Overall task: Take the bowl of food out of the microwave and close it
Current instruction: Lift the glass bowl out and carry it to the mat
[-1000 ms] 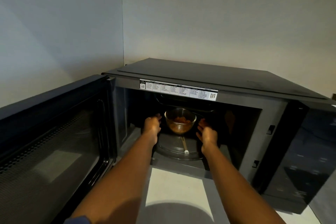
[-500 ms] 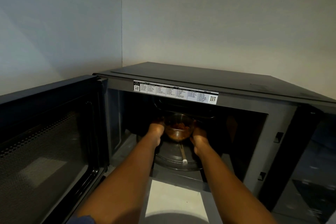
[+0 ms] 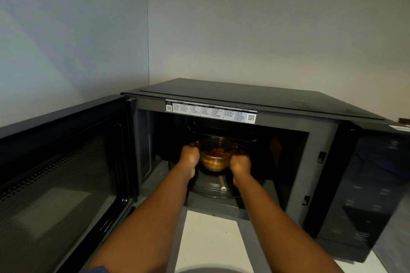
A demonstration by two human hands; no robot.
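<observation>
head view: the glass bowl [image 3: 214, 158] of orange-brown food sits inside the open microwave [image 3: 255, 104], over the turntable [image 3: 210, 187]; the left hand [image 3: 189, 157] grips its left side; the right hand [image 3: 240, 163] grips its right side; the door [image 3: 62, 162] stands swung out left

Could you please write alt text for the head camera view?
Both hands, left hand and right hand, hold a glass bowl of food inside an open black microwave. Its door is swung wide at left; the glass turntable lies beneath the bowl.
</observation>
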